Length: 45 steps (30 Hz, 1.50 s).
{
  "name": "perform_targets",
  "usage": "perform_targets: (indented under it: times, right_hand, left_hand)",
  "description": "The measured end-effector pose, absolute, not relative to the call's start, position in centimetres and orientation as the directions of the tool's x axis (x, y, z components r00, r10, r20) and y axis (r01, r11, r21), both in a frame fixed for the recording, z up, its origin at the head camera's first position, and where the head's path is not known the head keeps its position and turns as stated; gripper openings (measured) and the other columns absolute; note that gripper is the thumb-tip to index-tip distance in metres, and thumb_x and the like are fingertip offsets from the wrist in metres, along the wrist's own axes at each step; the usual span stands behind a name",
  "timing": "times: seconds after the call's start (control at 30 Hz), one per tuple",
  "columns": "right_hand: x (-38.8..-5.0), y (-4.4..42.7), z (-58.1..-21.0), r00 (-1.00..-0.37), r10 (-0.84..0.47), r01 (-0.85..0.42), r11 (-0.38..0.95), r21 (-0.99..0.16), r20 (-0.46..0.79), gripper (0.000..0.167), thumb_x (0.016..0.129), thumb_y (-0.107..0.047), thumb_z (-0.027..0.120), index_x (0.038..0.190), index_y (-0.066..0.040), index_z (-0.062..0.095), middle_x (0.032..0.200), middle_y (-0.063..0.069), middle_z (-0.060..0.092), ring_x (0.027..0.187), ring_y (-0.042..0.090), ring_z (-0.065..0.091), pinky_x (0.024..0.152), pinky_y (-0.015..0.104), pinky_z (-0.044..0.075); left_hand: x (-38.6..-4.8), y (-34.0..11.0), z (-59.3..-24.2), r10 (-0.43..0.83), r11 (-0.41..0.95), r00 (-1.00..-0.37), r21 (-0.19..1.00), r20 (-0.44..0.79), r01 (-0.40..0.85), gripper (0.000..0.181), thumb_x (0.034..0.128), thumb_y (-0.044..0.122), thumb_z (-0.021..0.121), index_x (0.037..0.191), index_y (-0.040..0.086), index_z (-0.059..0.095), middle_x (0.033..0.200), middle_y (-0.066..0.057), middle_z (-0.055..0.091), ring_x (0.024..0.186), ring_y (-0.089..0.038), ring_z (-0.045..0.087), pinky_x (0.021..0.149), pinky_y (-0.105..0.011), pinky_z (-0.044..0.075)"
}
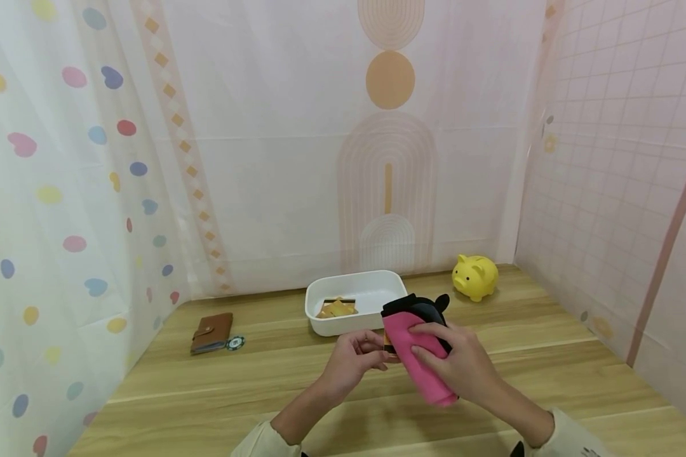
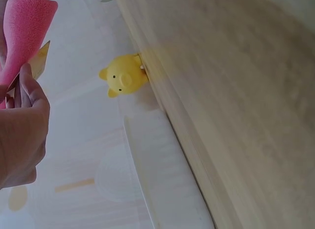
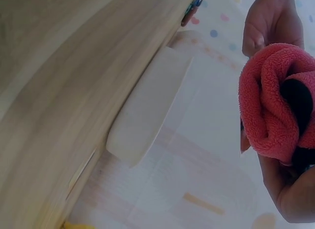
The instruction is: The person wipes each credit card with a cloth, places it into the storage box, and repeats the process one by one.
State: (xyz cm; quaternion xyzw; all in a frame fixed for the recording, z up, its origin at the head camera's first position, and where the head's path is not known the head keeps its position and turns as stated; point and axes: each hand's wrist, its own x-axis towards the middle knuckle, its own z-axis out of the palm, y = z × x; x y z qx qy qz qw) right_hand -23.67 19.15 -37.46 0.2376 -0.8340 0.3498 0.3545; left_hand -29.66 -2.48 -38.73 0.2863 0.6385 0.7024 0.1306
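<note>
My right hand grips a rolled, fluffy pink cloth above the table, its fingers across the front. A black piece with a small rounded tab shows at the cloth's upper end; what it is I cannot tell. My left hand pinches a gold card close against the cloth's left side. The cloth hides much of that card in the head view. Behind the hands stands a white tray, with a gold, black-striped card lying at its left end.
A yellow piggy bank stands at the back right of the wooden table. On the left lie a brown wallet and a poker chip beside it. Patterned curtains hang around the back and sides.
</note>
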Motion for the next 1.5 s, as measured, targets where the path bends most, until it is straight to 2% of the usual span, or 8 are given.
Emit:
perform_targets:
  times: [0.23, 0.37, 0.53, 0.83, 1.13, 1.33, 1.5]
  right_hand:
    - [-23.9, 19.6, -37.5, -0.683, -0.118, -0.593, 0.666, -0.452, 0.721, 0.029, 0.080, -0.011, 0.084, 0.105, -0.020, 0.074, 0.095, 0.006, 0.070, 0.066, 0.003, 0.052, 0.051, 0.020, 0.046]
    - [-24.2, 19.9, -37.6, -0.695, -0.110, -0.584, 0.664, -0.468, 0.711, 0.028, 0.080, -0.011, 0.083, 0.105, -0.019, 0.073, 0.096, 0.007, 0.071, 0.064, 0.003, 0.052, 0.050, 0.021, 0.046]
    - [-24.6, 20.2, -37.7, -0.692, -0.104, -0.584, 0.663, -0.468, 0.714, 0.028, 0.080, -0.011, 0.083, 0.105, -0.019, 0.074, 0.099, 0.007, 0.072, 0.064, 0.003, 0.051, 0.050, 0.021, 0.046]
    - [-24.9, 20.7, -37.9, -0.713, -0.091, -0.581, 0.633, -0.512, 0.696, 0.025, 0.082, -0.010, 0.081, 0.106, -0.017, 0.074, 0.101, 0.010, 0.072, 0.058, 0.001, 0.048, 0.045, 0.021, 0.044]
    - [-25.3, 21.3, -38.2, -0.705, -0.079, -0.580, 0.637, -0.508, 0.705, 0.026, 0.081, -0.009, 0.082, 0.105, -0.016, 0.074, 0.100, 0.008, 0.072, 0.049, -0.002, 0.037, 0.040, 0.022, 0.039]
    - [-25.4, 21.9, -38.3, -0.724, -0.062, -0.540, 0.670, -0.510, 0.687, 0.027, 0.080, -0.011, 0.083, 0.106, -0.017, 0.074, 0.101, 0.006, 0.073, 0.051, 0.001, 0.038, 0.043, 0.022, 0.040]
    - [-25.3, 22.4, -38.5, -0.723, -0.049, -0.524, 0.689, -0.500, 0.690, 0.028, 0.079, -0.011, 0.083, 0.105, -0.018, 0.074, 0.101, 0.005, 0.073, 0.053, 0.001, 0.038, 0.044, 0.022, 0.039]
  left_hand:
    - [-29.8, -2.6, -38.5, 0.527, -0.127, -0.822, 0.976, 0.218, 0.178, 0.015, 0.0911, -0.006, 0.060, 0.103, -0.014, 0.058, 0.096, -0.020, 0.072, 0.085, -0.015, 0.073, 0.073, -0.025, 0.057]
    - [-29.9, -2.7, -38.4, 0.516, -0.127, -0.828, 0.975, 0.222, 0.182, 0.014, 0.0904, -0.006, 0.059, 0.103, -0.012, 0.058, 0.096, -0.018, 0.072, 0.085, -0.014, 0.073, 0.073, -0.025, 0.056]
    - [-30.1, -2.8, -38.4, 0.513, -0.142, -0.827, 0.973, 0.230, 0.183, 0.011, 0.0907, -0.006, 0.060, 0.101, -0.011, 0.057, 0.099, -0.022, 0.071, 0.087, -0.017, 0.073, 0.074, -0.025, 0.056]
    - [-30.2, -3.1, -38.3, 0.507, -0.140, -0.831, 0.973, 0.230, 0.184, 0.015, 0.0905, -0.006, 0.059, 0.103, -0.013, 0.056, 0.087, -0.007, 0.070, 0.088, -0.018, 0.073, 0.074, -0.025, 0.056]
    - [-30.5, -3.3, -38.2, 0.496, -0.143, -0.841, 0.976, 0.216, 0.166, 0.013, 0.0916, -0.004, 0.059, 0.103, -0.009, 0.058, 0.087, -0.006, 0.069, 0.090, -0.020, 0.073, 0.076, -0.027, 0.057]
    - [-30.7, -3.2, -38.3, 0.493, -0.194, -0.843, 0.972, 0.213, 0.132, 0.007, 0.0940, -0.003, 0.058, 0.101, -0.002, 0.058, 0.087, -0.003, 0.069, 0.091, -0.020, 0.073, 0.077, -0.029, 0.057]
    - [-30.9, -3.2, -38.3, 0.477, -0.255, -0.854, 0.962, 0.209, 0.093, 0.013, 0.0952, -0.002, 0.057, 0.108, -0.006, 0.058, 0.095, -0.007, 0.073, 0.093, -0.020, 0.072, 0.080, -0.029, 0.056]
